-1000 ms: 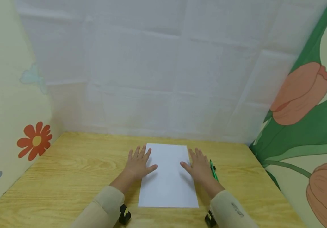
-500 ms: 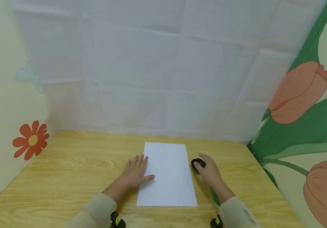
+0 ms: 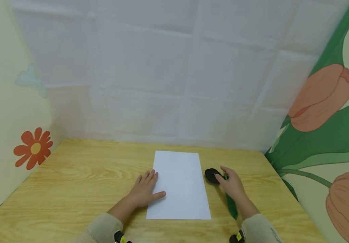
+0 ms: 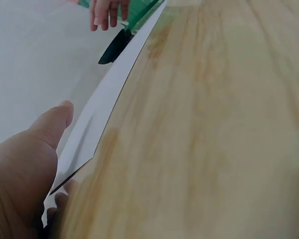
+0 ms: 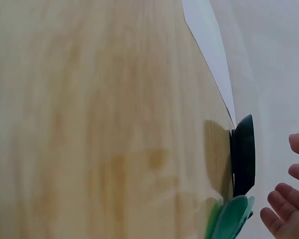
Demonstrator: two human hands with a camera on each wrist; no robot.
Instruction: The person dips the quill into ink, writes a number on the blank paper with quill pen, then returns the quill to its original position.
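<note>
Closest to my head camera on the tabletop (image 3: 101, 165), a green leaf-shaped piece (image 3: 231, 206) lies right of the white paper (image 3: 180, 185), reaching back towards a black oval piece (image 3: 212, 176). I have the left hand (image 3: 142, 193), fingers stretched, gripping nothing, over the paper's left edge; the right hand (image 3: 233, 185) hovers by both pieces, fingers parted, holding nothing. Behind hangs a creased white backdrop (image 3: 150, 77).

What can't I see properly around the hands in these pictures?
Head view: the right hand covers part of the green thing and overlaps the edge of the black thing.
Head view: the mark on the right sleeve is too small and blurred to read.
Right wrist view: the right edge cuts off the right hand.
Left wrist view: the left edge cuts off the left hand.
</note>
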